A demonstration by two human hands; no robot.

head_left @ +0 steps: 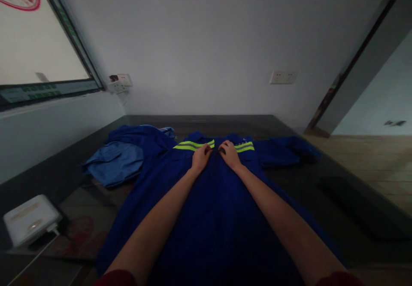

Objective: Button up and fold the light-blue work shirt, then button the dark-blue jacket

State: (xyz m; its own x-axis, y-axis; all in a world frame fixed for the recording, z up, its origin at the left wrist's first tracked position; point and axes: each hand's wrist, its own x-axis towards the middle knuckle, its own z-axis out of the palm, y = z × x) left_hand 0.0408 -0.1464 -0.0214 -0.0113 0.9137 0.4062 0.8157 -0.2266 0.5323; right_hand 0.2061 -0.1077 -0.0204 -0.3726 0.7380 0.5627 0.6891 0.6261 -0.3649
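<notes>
A dark blue work jacket (222, 208) with yellow-green reflective stripes across the chest lies spread flat on a dark table (322, 178), collar end away from me. Both my arms reach over it. My left hand (201, 157) rests on the jacket near the centre front just below the stripe, its fingers curled and pinching the cloth. My right hand (229, 153) lies beside it on the other side of the front opening, fingers likewise bent onto the fabric. The two hands are almost touching.
A lighter blue garment (116, 161) lies crumpled at the jacket's left. A white box-like device (30, 218) with a cable sits at the table's near left. Wall sockets (119, 83) hang at the back left corner; a doorway opens on the right.
</notes>
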